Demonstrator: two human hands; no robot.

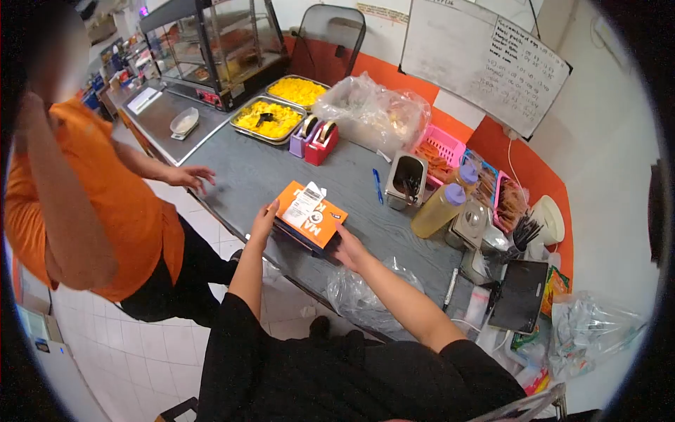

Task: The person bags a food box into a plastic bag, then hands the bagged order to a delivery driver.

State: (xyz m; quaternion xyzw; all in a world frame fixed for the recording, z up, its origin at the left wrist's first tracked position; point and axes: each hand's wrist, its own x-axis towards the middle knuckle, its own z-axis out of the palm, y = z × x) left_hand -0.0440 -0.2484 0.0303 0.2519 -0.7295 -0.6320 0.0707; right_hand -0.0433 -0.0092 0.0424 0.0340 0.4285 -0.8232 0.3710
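Between my two hands is an orange box (330, 219) with a white paper slip (307, 200) on its top, at the near edge of the grey table. My left hand (265, 216) grips its left side, and my right hand (346, 246) holds its right side. A clear plastic bag (373, 292) lies on the table just below my right hand. Beyond the box stand a purple and a red tape dispenser (322, 143). A blue pen (377, 186) lies to the right of the box.
A co-worker in orange (105, 190) stands at the left, one hand (190, 176) over the table edge. Trays of yellow food (267, 119), a metal container (406, 181), bottles (437, 211), pink baskets (443, 149) and a tablet (519, 295) line the table.
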